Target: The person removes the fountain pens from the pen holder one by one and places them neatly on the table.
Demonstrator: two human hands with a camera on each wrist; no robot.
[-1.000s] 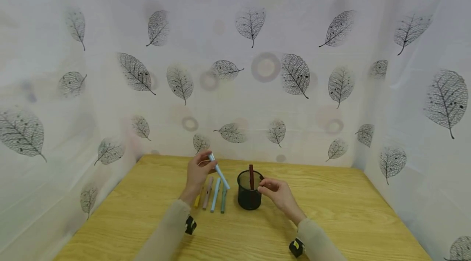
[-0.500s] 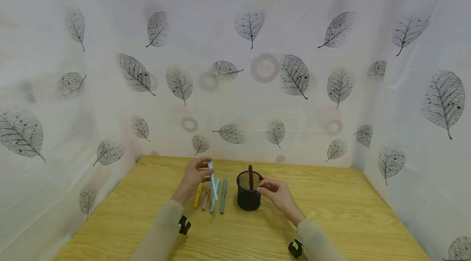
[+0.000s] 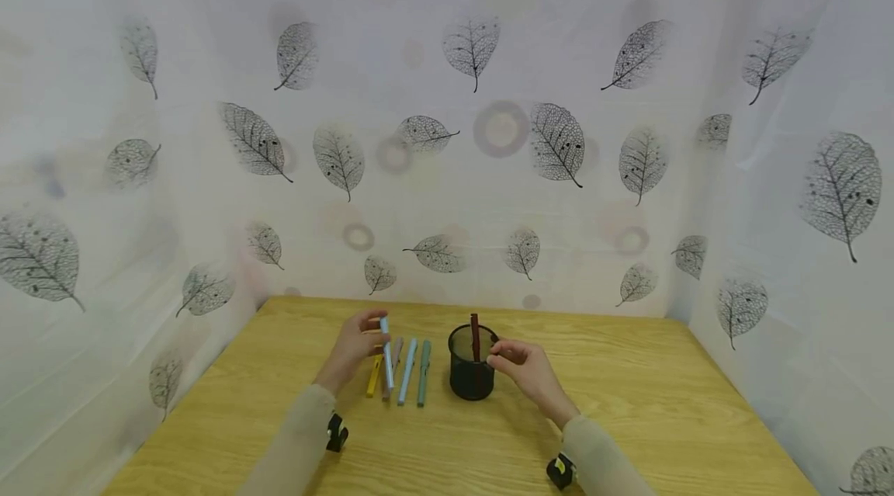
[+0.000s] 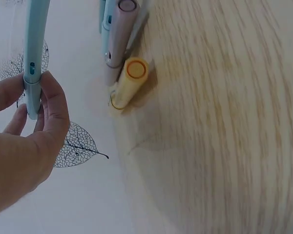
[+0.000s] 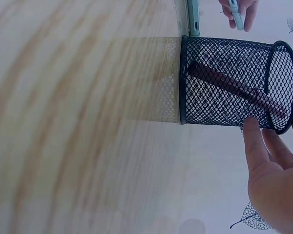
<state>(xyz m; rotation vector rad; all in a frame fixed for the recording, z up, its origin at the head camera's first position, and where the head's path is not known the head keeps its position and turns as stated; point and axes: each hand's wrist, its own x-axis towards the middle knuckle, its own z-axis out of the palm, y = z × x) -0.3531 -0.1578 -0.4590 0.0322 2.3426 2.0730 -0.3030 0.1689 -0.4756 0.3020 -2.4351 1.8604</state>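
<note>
My left hand (image 3: 352,348) pinches a light blue pen (image 3: 387,364) near its upper end, with the pen pointing down over the row on the table. In the left wrist view, fingers and thumb close around the end of this pen (image 4: 34,48). A black mesh pen holder (image 3: 472,381) stands upright, and a dark red pen (image 3: 476,337) leans inside it. At the holder's right side, my right hand (image 3: 531,376) grips the rim. Through the mesh, the right wrist view shows the dark red pen (image 5: 234,87) lying slantwise.
Left of the holder lies a row of pens: yellow (image 3: 373,379), mauve (image 3: 398,352), light blue (image 3: 408,372) and green (image 3: 424,373). The wooden table (image 3: 594,403) ends at a pale curtain (image 3: 594,232) printed with leaves.
My left hand has moved left and lower with the light blue pen, from beside the holder to over the mauve pen. The pen hangs more upright. My right hand stays at the holder.
</note>
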